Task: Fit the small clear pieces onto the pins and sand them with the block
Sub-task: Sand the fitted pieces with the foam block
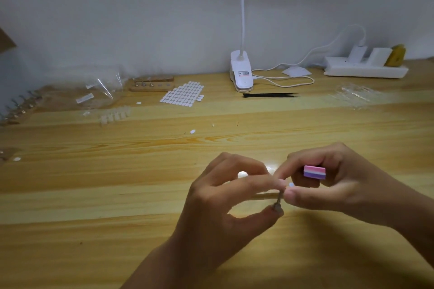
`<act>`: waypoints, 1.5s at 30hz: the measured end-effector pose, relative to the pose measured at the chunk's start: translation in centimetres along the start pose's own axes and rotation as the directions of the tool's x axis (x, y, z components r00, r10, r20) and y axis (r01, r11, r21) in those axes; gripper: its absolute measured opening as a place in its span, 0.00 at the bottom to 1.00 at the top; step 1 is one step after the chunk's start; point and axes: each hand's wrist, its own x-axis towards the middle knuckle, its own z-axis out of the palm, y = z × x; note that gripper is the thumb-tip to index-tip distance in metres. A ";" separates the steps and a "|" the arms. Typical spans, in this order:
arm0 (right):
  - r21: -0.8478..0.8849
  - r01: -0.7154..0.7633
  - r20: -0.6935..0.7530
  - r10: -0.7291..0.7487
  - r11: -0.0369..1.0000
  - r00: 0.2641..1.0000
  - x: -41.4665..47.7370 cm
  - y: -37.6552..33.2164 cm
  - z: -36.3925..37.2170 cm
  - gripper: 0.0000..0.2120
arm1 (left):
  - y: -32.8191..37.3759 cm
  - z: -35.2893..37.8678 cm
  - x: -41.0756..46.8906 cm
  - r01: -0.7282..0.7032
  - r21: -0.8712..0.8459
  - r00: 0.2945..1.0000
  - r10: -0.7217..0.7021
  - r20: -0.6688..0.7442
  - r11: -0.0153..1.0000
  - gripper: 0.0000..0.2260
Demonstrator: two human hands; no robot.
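Here, above a wooden desk [117, 218], the left hand [225, 195] pinches a metal pin [278, 200] by its base. The right hand [333, 185], pink sanding block [314, 172] tucked under curled fingers, pinches its top. The clear piece, hidden there, is likely light and slippery: grip its edges.

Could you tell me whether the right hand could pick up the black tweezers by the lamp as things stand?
Probably not at once: the right hand grips the sanding block and pinches at the pin in the left hand. The table between it and the tweezers looks free, though.
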 end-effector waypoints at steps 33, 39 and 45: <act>-0.676 0.323 -0.228 -0.605 0.662 0.763 0.3 1.1 3.3 0.11 | 0.6 -0.8 0.5 0.289 -0.129 0.956 -0.294 -0.022 0.949 0.13; -0.650 0.346 -0.248 -0.619 0.676 0.745 0.2 0.8 3.8 0.10 | 0.6 -0.7 0.5 0.276 -0.157 0.959 -0.282 -0.020 0.948 0.14; -0.612 0.314 -0.297 -0.579 0.726 0.759 0.3 1.2 3.3 0.11 | 0.5 -0.7 0.5 0.273 -0.178 0.958 -0.284 -0.041 0.946 0.14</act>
